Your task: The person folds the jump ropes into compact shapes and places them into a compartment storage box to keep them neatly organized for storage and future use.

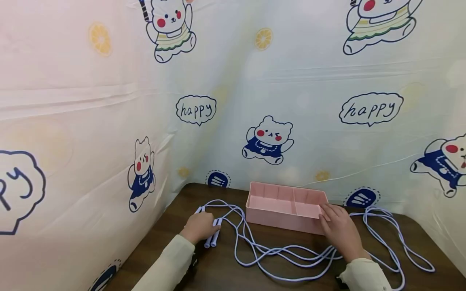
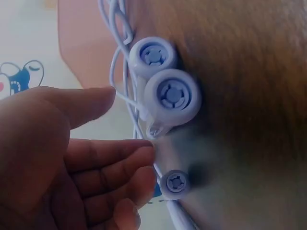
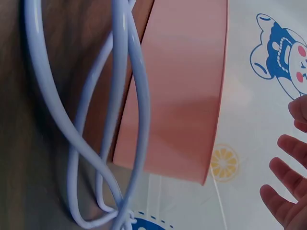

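Note:
Lavender jump ropes lie in loose loops over the dark table. Their handles are gathered at the left, beneath and around my left hand. The left wrist view shows that hand with thumb and fingers apart, beside the round handle ends and not around them. A pink box with a divider stands at the back of the table. My right hand is at its right end; in the right wrist view the fingers are spread and hold nothing.
The ropes pass in front of the box and spread as a loop on the right of the table. A printed cloth with bears hangs behind the table and along its left side.

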`<state>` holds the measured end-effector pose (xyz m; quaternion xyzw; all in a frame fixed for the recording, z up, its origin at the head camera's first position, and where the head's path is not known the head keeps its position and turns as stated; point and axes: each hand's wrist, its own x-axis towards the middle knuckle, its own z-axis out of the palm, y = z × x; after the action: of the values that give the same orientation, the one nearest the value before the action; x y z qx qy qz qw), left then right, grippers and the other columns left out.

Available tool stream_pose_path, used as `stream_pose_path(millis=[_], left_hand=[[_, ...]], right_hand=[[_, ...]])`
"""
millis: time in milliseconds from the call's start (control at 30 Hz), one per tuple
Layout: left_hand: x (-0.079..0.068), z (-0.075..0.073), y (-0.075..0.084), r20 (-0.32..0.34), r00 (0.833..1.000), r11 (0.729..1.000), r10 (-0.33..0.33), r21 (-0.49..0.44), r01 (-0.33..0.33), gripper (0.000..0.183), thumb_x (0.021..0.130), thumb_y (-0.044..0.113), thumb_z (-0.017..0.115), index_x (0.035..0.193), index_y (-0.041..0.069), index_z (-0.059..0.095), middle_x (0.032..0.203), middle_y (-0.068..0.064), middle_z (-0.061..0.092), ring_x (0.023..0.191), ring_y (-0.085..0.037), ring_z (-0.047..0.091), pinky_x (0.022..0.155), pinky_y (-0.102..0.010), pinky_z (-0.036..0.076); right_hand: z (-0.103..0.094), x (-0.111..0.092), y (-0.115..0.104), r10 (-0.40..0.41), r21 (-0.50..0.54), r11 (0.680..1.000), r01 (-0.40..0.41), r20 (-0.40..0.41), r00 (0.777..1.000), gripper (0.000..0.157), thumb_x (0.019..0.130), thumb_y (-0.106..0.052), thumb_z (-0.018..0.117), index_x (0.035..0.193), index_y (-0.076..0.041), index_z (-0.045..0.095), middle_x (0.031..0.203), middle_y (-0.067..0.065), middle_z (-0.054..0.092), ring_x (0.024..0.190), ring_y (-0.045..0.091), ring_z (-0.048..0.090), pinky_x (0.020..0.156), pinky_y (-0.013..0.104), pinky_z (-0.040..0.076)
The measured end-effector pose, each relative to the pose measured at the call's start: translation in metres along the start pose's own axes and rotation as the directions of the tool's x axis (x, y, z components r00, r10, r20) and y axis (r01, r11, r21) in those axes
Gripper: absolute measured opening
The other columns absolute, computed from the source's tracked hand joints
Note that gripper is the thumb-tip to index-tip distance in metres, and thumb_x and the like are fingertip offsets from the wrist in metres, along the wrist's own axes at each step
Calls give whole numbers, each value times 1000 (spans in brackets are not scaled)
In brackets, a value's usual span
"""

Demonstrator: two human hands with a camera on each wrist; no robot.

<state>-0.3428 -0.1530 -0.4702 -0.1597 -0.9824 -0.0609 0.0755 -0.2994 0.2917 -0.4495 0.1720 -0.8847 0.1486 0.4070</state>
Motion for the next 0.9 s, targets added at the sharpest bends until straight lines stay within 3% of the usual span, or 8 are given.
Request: stream_pose_path(millis=[233,400,533,667,767,900], left_hand=[[5,3,5,71,997,1000,-23,13,22,43,83,49,71,61,16,55,55,3,49,48,-14,47,50,-36,44],[1,6,6,122,990,997,-74,-10,76,35,81,37,72,60,14,55,59,1,51,51,-17,49,52,-37,45],[2,8,10,133,989,997,-71,-24,75,24,76,23,71,63,12,55,63,-2,52,55,-19,50,53,-39,45],[5,12,10,85,995,993,-56,-97,64,10,78,10,62,84,5,57,68,-4,52,57,-20,50,53,-41,45],[7,8,10,22,999,986,-30,-161,33,20,81,7,58,100,1,53,70,-5,54,58,-19,51,53,-40,44],[7,-7,22,-59,998,978,33,-206,-44,23,85,7,57,105,1,49,70,-5,54,56,-18,52,50,-39,43]], right_hand=[[1,-1,-7,22,44,999,-24,35,999,37,81,-7,75,116,2,66,114,19,65,109,40,54,90,58,42],[-4,-1,-11,18,49,999,-20,44,999,37,81,-6,75,116,2,66,113,20,65,108,40,54,89,58,43],[-5,-3,-9,33,60,998,-35,47,998,36,81,-6,75,116,2,66,112,21,65,107,41,55,88,58,43],[-2,-2,-7,64,86,994,-71,75,995,36,82,-7,75,116,0,66,113,20,65,108,41,55,89,60,43],[4,2,-7,97,103,989,-110,124,988,37,85,-11,73,120,-2,65,118,20,63,112,41,54,91,61,41],[9,9,-11,152,146,972,-183,202,967,39,91,-18,69,127,-4,62,126,21,60,118,43,52,94,62,39]])
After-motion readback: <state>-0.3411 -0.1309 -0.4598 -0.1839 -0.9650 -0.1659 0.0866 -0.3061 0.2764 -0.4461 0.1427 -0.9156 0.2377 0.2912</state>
